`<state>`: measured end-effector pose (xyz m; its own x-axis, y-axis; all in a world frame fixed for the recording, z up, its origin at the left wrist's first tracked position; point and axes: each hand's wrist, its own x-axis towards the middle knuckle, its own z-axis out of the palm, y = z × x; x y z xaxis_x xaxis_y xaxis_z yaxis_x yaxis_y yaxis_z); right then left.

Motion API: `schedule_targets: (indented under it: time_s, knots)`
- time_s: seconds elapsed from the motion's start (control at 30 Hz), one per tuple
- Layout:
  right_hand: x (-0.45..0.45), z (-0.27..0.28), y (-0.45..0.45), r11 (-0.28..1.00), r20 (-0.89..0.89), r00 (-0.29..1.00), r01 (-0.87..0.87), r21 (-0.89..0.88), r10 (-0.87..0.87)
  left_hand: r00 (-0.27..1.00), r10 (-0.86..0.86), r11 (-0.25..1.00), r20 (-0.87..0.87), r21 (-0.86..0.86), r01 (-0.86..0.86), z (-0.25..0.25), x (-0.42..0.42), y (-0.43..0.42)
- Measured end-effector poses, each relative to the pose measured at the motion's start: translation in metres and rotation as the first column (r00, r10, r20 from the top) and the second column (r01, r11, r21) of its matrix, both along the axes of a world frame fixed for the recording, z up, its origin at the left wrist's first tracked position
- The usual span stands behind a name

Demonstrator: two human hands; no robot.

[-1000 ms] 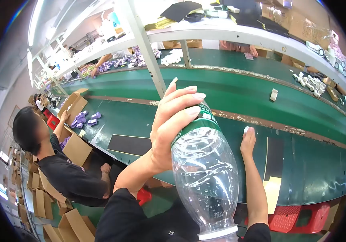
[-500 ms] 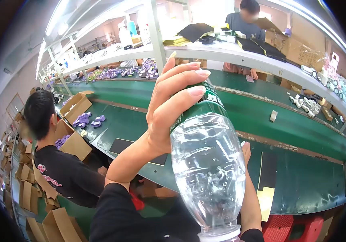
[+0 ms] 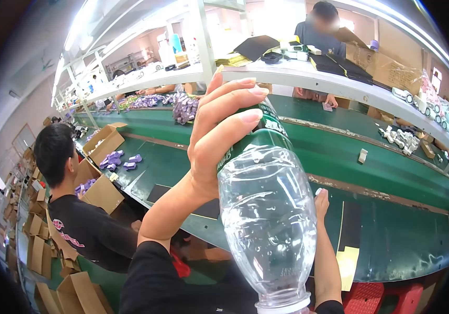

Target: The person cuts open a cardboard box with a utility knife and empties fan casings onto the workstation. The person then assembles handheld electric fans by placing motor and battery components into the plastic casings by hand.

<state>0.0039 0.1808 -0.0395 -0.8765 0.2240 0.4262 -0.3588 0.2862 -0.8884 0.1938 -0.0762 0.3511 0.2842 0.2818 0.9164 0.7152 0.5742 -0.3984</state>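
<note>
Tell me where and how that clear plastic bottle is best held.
I'd grip the bottle around its green label, coming from the wearer's left, as the left hand does. That band looks slimmer than the bulging clear section, and the bottle tilts with its neck toward the camera, so this hold should leave the neck free.

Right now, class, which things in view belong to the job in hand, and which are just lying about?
In hand:
- clear bottle with a green label, gripped by the left hand
- small white item, too small to identify, at the tips of the right hand

Apparently just lying about:
- purple pieces
- dark strip
- yellow paper
- lone white piece
</note>
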Motion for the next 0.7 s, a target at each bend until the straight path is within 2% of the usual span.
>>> schedule_targets:
  time_s: [0.3,0.47,0.7]
  knots:
    - [0.0009,-0.0022,0.0010,1.000,0.006,1.000,-0.003,-0.018,0.003,0.999,0.029,0.999,0.015,-0.022,-0.029,0.0025,0.0004,0.0032]
    - [-0.0001,-0.0025,0.0000,1.000,-0.053,0.998,0.028,0.007,-0.028,1.000,0.024,1.000,0.000,-0.019,-0.024,0.0063,-0.0009,0.0056]
    - [-0.0029,-0.0047,0.0027,1.000,-0.025,1.000,-0.005,0.006,0.005,1.000,0.014,1.000,0.005,-0.025,-0.014,0.0065,-0.0018,0.0029]
